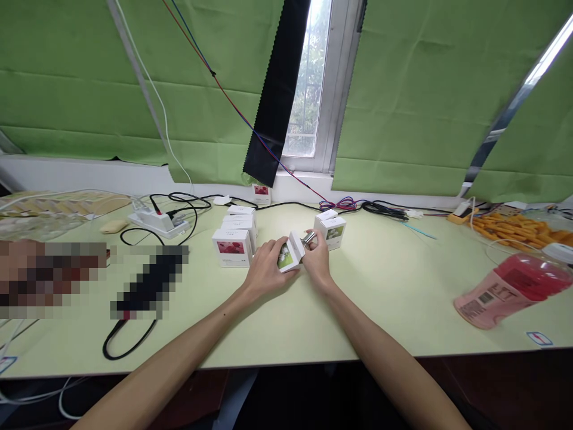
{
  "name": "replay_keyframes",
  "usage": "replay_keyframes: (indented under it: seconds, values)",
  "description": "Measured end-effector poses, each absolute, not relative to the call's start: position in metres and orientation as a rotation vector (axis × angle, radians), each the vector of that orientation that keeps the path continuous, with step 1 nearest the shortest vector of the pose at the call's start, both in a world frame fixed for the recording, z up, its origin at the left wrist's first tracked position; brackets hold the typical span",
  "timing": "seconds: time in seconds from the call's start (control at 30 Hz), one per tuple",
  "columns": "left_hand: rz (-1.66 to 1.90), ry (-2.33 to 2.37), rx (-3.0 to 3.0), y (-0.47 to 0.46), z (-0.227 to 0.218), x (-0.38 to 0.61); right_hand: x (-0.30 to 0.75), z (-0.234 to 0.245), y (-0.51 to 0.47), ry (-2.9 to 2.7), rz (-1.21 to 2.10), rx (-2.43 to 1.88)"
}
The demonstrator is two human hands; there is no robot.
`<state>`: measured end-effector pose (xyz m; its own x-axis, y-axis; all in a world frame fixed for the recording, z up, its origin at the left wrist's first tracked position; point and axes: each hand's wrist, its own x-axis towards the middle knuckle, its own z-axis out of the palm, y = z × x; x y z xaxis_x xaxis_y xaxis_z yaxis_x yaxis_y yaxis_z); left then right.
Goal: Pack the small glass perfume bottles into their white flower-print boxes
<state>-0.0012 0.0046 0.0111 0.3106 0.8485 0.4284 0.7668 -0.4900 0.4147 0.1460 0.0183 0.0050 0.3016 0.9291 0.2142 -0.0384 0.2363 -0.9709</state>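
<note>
My left hand [265,270] grips a small white box [289,255] with a green picture on its face and its flap open, held just above the pale green table [385,298]. My right hand [317,257] pinches a small silver cylinder [308,239] at the box's open end. Just behind my right hand stands another white box [331,230] with a green picture and a raised flap. To the left stands a row of white boxes with red pictures [233,246].
A white power strip [156,222] with black cables lies at the back left. A pink bottle [505,289] lies on its side at the right edge. Orange pieces [519,230] are heaped at the far right. One more small box [261,192] stands by the window sill.
</note>
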Motion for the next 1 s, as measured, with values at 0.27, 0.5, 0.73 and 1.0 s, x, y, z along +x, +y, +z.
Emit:
replay_keyframes:
  seconds: [0.27,0.5,0.73,1.0]
  values:
    - [1.003,1.499,2.428,0.006,0.0082,0.0003,0.1445,0.0107,0.0103,-1.047,0.79,-1.129]
    - [1.03,1.513,2.432,0.0071,0.0053,0.001,0.1443,0.011,0.0093,-1.043,0.744,-1.146]
    - [1.034,1.528,2.416,0.0052,0.0078,0.0019,0.1429,0.0089,0.0118,-1.005,0.671,-1.151]
    - [0.99,1.506,2.435,0.0073,0.0068,0.0013,0.142,0.0091,0.0119,-0.935,0.64,-1.19]
